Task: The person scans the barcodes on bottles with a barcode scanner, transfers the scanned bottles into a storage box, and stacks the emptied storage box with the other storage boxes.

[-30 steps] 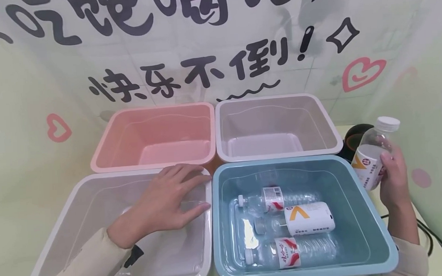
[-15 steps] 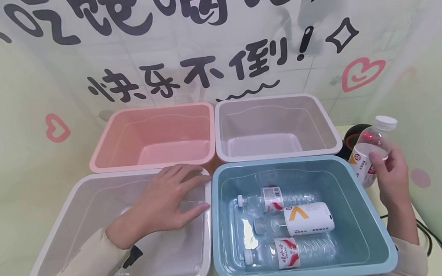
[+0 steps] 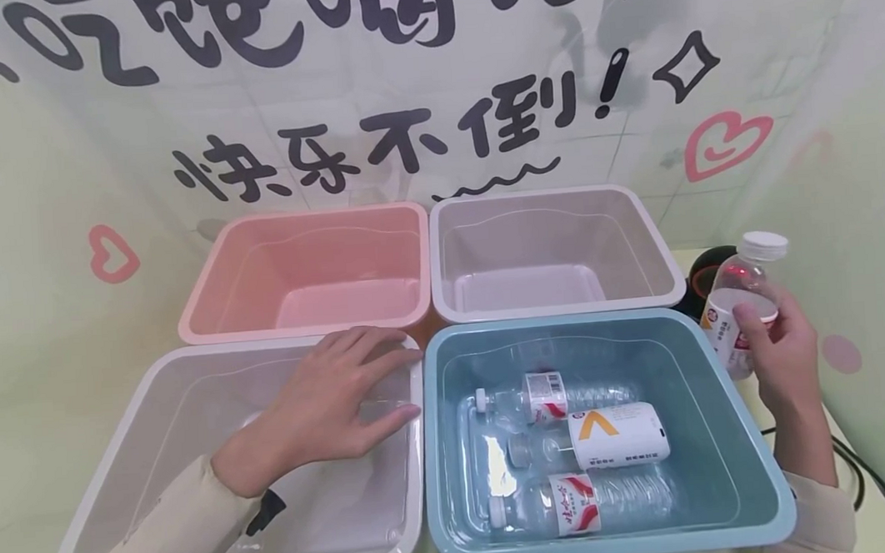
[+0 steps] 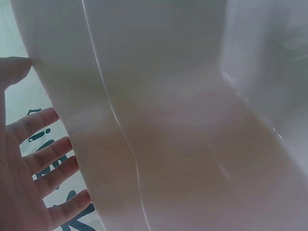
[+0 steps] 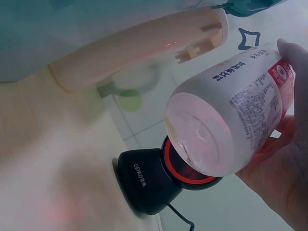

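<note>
My right hand [image 3: 788,367] grips a clear plastic bottle [image 3: 741,319] with a white cap and white label, tilted, to the right of the blue bin [image 3: 752,461]. In the right wrist view the bottle's base faces the camera, over a black device [image 5: 149,180] with a red ring, which looks like a desktop scanner. Red light shows on the bottle's shoulder in the head view. My left hand [image 3: 329,399] lies with spread, relaxed fingers over the front-left pale bin [image 3: 157,417]; in the left wrist view its fingertips [image 4: 82,196] touch the bin's rim.
Three bottles lie in the blue bin: two with red-and-white labels [image 3: 577,503] and a white-labelled one [image 3: 619,434]. Behind stand a pink bin [image 3: 306,258] and a pale mauve bin [image 3: 553,237]. A black cable [image 3: 857,455] runs along the table's right side.
Over the last second my right hand has turned the bottle and brought it slightly left and down; red light now shows on it. My left hand stays in place.
</note>
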Motion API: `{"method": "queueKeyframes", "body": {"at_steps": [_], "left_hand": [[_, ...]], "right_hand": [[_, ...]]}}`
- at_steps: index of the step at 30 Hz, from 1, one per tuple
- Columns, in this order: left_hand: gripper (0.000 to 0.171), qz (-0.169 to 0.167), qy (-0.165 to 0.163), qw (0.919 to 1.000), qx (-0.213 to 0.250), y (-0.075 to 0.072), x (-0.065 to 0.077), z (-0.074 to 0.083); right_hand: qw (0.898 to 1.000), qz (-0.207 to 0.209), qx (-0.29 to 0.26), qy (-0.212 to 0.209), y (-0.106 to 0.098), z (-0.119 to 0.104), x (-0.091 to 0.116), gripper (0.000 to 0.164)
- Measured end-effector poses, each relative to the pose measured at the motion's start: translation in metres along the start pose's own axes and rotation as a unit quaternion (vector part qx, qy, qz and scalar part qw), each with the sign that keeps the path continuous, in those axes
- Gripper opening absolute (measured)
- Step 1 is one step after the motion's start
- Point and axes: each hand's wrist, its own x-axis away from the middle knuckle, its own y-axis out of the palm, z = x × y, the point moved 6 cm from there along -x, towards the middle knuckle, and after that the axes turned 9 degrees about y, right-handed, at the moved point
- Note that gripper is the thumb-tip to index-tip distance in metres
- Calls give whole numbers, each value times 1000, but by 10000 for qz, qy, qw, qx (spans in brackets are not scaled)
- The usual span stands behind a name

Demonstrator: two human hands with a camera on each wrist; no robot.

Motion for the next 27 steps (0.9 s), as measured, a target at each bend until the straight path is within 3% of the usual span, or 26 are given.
{"method": "queueKeyframes", "body": {"at_steps": [8, 16, 27], "left_hand": [[58, -34, -23, 10000, -10, 0, 1, -1], [58, -41, -14, 10000, -14, 0, 1, -1], [58, -51, -21, 10000, -1, 0, 1, 0]], "right_hand": [[9998, -53, 149, 153, 3, 4, -1, 49], [9997, -6, -184, 171, 5, 7, -2, 50], [9946, 339, 786, 589, 2, 10, -6, 55]]}}
